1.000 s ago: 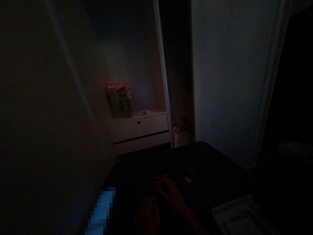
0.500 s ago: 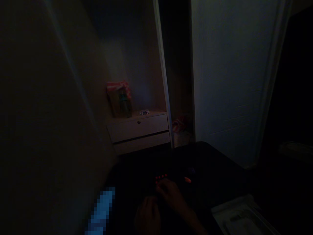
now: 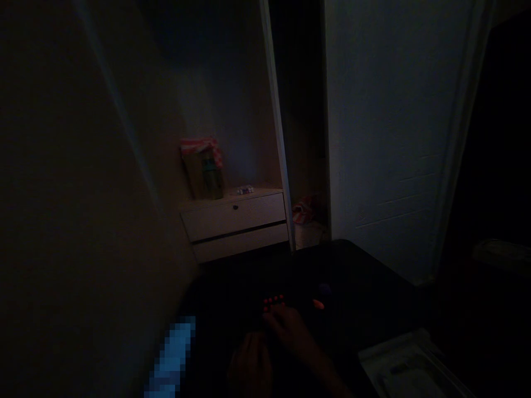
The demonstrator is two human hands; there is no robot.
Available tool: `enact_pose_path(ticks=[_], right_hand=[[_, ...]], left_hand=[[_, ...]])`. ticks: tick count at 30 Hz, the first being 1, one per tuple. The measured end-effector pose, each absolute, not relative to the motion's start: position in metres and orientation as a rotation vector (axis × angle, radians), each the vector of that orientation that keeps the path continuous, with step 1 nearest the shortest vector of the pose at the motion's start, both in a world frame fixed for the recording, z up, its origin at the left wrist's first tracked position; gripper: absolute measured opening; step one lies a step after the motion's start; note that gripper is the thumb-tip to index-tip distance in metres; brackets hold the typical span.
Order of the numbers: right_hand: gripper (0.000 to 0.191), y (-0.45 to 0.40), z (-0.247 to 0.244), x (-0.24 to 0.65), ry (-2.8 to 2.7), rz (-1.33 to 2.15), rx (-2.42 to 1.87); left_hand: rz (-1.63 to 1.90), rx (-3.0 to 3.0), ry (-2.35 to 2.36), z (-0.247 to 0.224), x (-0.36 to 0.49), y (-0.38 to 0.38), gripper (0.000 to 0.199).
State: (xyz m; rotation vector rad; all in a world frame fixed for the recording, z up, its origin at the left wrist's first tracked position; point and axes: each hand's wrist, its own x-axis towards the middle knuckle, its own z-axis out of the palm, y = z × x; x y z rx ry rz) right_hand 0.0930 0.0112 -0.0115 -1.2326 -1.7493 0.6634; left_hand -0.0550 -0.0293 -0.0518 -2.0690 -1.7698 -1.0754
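Observation:
Several small red balls (image 3: 275,298) lie in rows on a black table (image 3: 348,260). My right hand (image 3: 288,326) is at the near edge of the rows, fingers bent and drawn together over the balls; what lies under its fingertips is hidden. Nearer to me, my left hand (image 3: 251,362) rests low over the table, and the dark hides whatever its curled fingers hold. An orange piece (image 3: 318,304) sits to the right of my right hand, with a dark purple piece (image 3: 324,288) just behind it.
A pale tray-like object (image 3: 415,362) is at the lower right. Beyond the table stands a cabinet with drawers (image 3: 236,218), a red-and-white cloth-topped item (image 3: 201,166) and a small beaded object (image 3: 245,189). A bluish blurred patch (image 3: 172,354) is at the lower left.
My right hand has shifted very slightly, and one more red ball shows beside its fingers. My left hand has stayed in place. The view is a little darker.

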Motion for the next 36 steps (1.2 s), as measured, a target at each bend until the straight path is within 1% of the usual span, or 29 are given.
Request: enact_pose_path(ticks=[5, 13, 15, 19, 26, 31, 36], right_hand=[[0.036, 0.012, -0.013, 0.092, -1.764, 0.638, -1.249], [0.045, 0.014, -0.015, 0.091, -1.755, 0.662, -1.21], [0.042, 0.014, -0.015, 0.092, -1.747, 0.664, -1.213], [0.027, 0.014, -0.014, 0.093, -1.728, 0.671, -1.185], [0.01, 0.015, -0.017, 0.094, -1.724, 0.677, -1.151], [0.004, 0.015, -0.015, 0.095, -1.726, 0.707, -1.168], [0.004, 0.013, -0.01, 0.095, -1.728, 0.706, -1.184]], left_hand=[[-1.053, -2.054, -1.803, -0.053, -0.056, -0.029, 0.032], [-1.129, -2.049, -1.829, -0.051, -0.055, -0.03, 0.032], [-1.097, -2.093, -1.839, -0.051, -0.056, -0.029, 0.031], [-1.082, -2.077, -1.801, -0.055, -0.057, -0.028, 0.034], [-1.07, -2.029, -1.825, -0.057, -0.055, -0.028, 0.033], [-1.087, -2.072, -1.829, -0.056, -0.054, -0.028, 0.033], [-1.123, -2.038, -1.822, -0.061, -0.054, -0.025, 0.033]])
